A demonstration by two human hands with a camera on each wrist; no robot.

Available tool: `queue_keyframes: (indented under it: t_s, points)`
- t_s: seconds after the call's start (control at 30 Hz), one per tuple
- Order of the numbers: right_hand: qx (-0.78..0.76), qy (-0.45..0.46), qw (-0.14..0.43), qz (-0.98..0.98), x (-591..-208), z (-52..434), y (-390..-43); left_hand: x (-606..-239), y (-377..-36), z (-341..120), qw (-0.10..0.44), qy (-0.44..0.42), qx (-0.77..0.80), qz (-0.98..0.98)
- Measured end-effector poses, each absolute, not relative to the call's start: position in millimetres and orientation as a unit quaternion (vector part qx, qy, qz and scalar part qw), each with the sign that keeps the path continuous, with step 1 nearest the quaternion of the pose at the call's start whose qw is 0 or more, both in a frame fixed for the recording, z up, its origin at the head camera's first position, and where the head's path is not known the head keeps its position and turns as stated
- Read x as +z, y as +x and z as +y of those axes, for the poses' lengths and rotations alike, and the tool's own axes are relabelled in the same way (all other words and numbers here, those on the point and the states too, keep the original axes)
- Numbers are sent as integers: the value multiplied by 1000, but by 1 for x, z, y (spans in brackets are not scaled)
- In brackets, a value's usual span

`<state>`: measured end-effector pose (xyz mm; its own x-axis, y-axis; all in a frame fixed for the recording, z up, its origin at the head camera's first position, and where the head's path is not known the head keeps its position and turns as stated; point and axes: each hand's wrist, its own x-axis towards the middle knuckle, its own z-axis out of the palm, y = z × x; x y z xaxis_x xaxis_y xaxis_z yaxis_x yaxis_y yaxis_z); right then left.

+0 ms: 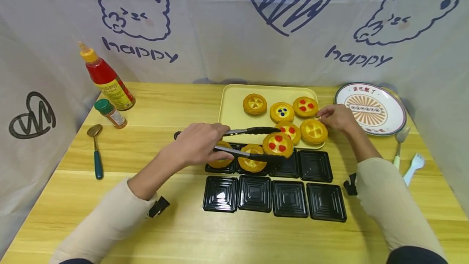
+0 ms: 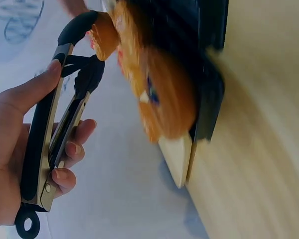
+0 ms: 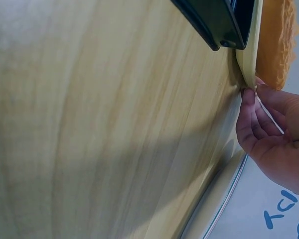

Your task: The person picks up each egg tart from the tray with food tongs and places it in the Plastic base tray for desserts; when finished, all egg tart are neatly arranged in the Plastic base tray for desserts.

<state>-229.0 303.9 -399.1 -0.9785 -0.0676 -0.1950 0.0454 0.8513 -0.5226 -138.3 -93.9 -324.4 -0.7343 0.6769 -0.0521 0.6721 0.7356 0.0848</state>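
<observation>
My left hand [image 1: 196,144] grips black-and-silver tongs [image 2: 40,139]. Between the tong heads is a tart with red dots [image 1: 277,146], raised over the back row of black square trays [image 1: 316,166]. Two of those trays hold tarts; one tart [image 1: 253,164] is partly behind a tong arm, the other [image 1: 220,162] partly behind my left hand. At the right edge of the yellow tray [image 1: 231,113], my right hand [image 1: 338,117] pinches the rim, seen closely in the right wrist view. Several tarts lie on the yellow tray, including one with blue dots [image 1: 282,112].
A front row of black trays [image 1: 255,194] lies nearer me. To the right are a white plate [image 1: 390,111], a fork [image 1: 400,144] and a pale blue utensil [image 1: 415,166]. A sauce bottle [image 1: 110,82], a green-capped jar [image 1: 111,114] and a spoon [image 1: 97,152] are left.
</observation>
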Motion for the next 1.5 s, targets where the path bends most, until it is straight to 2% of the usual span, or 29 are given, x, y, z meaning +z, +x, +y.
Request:
queue_keyframes:
  t_s: [0.17,0.53,0.73,0.97,1.5]
  points:
    - [-275,-2,104,956,-399,304,-229,-334,-129,-79,51,396,6,917]
    - [-276,-2,102,956,-398,303,-228,-334,-129,-75,67,388,13,919]
    - [-271,3,107,957,-396,301,-229,-324,-140,-75,69,355,42,931]
    - [-272,1,114,955,-396,302,-228,-327,-161,-60,71,305,28,949]
    - [-280,-2,108,954,-399,303,-228,-331,-167,-39,82,297,8,951]
